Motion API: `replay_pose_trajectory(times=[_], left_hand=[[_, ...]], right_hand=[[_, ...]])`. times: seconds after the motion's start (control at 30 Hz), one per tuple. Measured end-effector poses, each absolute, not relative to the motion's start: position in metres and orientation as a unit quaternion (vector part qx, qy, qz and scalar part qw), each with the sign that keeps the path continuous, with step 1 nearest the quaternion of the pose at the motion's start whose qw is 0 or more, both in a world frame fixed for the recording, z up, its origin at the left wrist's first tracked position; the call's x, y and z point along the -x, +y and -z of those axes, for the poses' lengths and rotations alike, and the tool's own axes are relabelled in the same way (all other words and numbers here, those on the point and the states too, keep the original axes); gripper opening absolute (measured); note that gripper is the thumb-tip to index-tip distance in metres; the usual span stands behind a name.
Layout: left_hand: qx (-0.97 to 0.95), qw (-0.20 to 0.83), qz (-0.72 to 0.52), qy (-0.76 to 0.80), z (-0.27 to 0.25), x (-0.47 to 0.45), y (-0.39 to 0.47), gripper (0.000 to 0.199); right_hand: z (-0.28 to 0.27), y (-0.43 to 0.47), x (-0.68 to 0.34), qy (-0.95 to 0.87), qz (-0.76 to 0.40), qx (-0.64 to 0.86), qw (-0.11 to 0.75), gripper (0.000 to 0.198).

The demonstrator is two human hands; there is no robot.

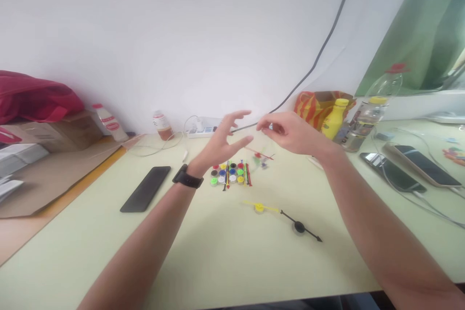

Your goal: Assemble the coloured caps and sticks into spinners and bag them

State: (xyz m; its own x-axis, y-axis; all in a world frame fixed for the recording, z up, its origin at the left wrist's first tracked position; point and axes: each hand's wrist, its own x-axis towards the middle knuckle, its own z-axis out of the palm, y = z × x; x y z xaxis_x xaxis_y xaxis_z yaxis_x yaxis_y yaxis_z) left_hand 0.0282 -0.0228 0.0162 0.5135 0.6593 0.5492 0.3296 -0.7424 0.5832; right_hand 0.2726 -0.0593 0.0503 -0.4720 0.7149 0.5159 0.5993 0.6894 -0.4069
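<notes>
My left hand [228, 139] is raised over the table with its fingers apart and holds nothing. Facing it, my right hand [288, 131] has its fingers curled together in a pinch; whatever may be between the tips is hidden. Below the hands, several small round coloured caps [232, 173] sit in rows, with thin coloured arrow pointers [248, 174] lying along and across them. A blurred red arrow spinner [257, 155] lies behind, beside other small pieces. Nearer me are a yellow arrow spinner [259, 208] and a black arrow spinner [299, 226] on clear round bases.
A black phone [145, 189] lies at left; two more phones [392, 172] with cables lie at right. Bottles [163, 126], a white power strip [201, 128], a striped bag [308, 106] and a yellow bottle [334, 118] stand along the wall. Cardboard boxes [72, 133] are far left.
</notes>
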Motion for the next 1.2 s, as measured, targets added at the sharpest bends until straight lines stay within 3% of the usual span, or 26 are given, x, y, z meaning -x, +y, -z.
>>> replay_pose_trajectory(times=[0.1, 0.27, 0.5, 0.63, 0.77, 0.87, 0.97, 1.2], left_hand=[[-0.875, 0.219, -0.327, 0.281, -0.018, -0.030, -0.026, 0.041], [-0.877, 0.278, -0.253, 0.299, -0.020, -0.028, -0.024, 0.036], [-0.863, 0.253, -0.330, 0.289, -0.018, -0.027, -0.017, 0.025], [-0.862, 0.218, -0.352, 0.292, -0.017, -0.029, -0.019, 0.021], [-0.810, 0.201, -0.444, 0.326, -0.019, -0.029, -0.019, 0.050], [-0.780, 0.203, -0.483, 0.342, -0.020, -0.027, -0.015, 0.050], [-0.762, 0.213, -0.496, 0.357, -0.019, -0.024, -0.010, 0.052], [-0.753, 0.269, -0.480, 0.361, -0.013, -0.023, -0.005, 0.077]], right_hand=[[-0.049, -0.060, -0.270, -0.863, -0.113, 0.377, 0.318, 0.021], [-0.053, -0.066, -0.271, -0.866, -0.113, 0.387, 0.297, 0.017], [-0.053, -0.071, -0.265, -0.859, -0.091, 0.422, 0.277, 0.022], [-0.046, -0.062, -0.263, -0.858, -0.112, 0.423, 0.269, 0.015], [-0.049, -0.057, -0.270, -0.828, -0.050, 0.438, 0.346, 0.013], [-0.048, -0.051, -0.274, -0.755, 0.058, 0.469, 0.454, 0.009], [-0.037, -0.039, -0.276, -0.769, 0.059, 0.483, 0.414, 0.007], [-0.019, -0.021, -0.284, -0.790, 0.022, 0.495, 0.359, 0.008]])
